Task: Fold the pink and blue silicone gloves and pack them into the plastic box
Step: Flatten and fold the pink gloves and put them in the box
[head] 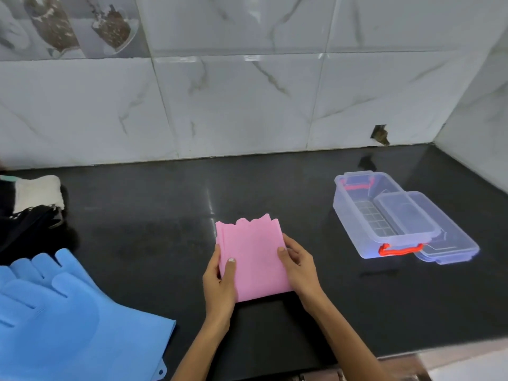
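Note:
The pink silicone gloves [254, 257] lie folded into a flat square on the black counter [151, 229], wavy cuff edges pointing away from me. My left hand [220, 281] grips their left edge, thumb on top. My right hand [298, 264] holds the right edge the same way. The blue silicone gloves [60, 312] lie spread flat at the lower left, fingers pointing up and left, untouched. The clear plastic box [365, 215] with red latches stands open to the right, its lid [450, 243] lying partly under its right side.
A white cloth [37, 192] and a dark cloth [30, 224] sit at the far left edge. Marble-tiled walls close the counter at the back and right. The counter's front edge runs along the bottom right.

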